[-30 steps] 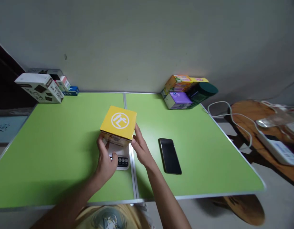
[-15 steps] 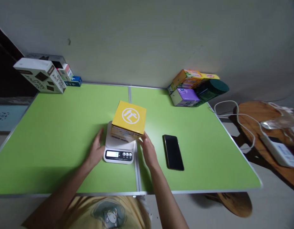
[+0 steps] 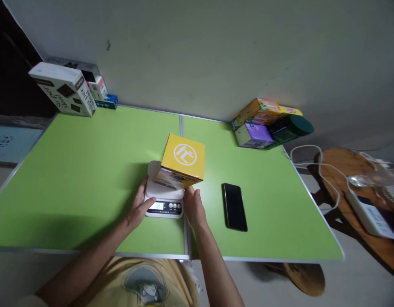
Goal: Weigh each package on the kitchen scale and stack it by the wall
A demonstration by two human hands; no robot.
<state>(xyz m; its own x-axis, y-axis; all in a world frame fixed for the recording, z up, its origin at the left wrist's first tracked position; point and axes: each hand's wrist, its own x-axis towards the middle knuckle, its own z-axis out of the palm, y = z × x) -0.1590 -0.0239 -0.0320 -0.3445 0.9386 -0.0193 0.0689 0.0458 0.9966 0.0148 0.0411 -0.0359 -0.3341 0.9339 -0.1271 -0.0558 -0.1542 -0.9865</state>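
A yellow cardboard box (image 3: 184,158) with a white round logo on top rests on a white kitchen scale (image 3: 166,194), covering much of its platform. Lit digits show on the scale's display (image 3: 157,206), partly covered by a thumb. My left hand (image 3: 140,207) grips the scale's left side, thumb over the front corner by the display and fingers along the edge. At the opposite side, my right hand (image 3: 194,207) holds the scale's right edge just below the box, its thumb raised; some of its fingertips are hidden. A black smartphone (image 3: 234,207) lies to the right of that hand.
The green table (image 3: 104,153) has a metal seam. Several boxes, including a white one (image 3: 64,90), stand at the back left. A purple box (image 3: 254,135), orange box (image 3: 259,111) and dark green canister (image 3: 289,129) sit back right. A wooden stool (image 3: 340,170) carries cables.
Both hands have closed in on the scale's sides, the left thumb now over its front corner. The display has gone from about zero to several digits. The camera view has shifted slightly.
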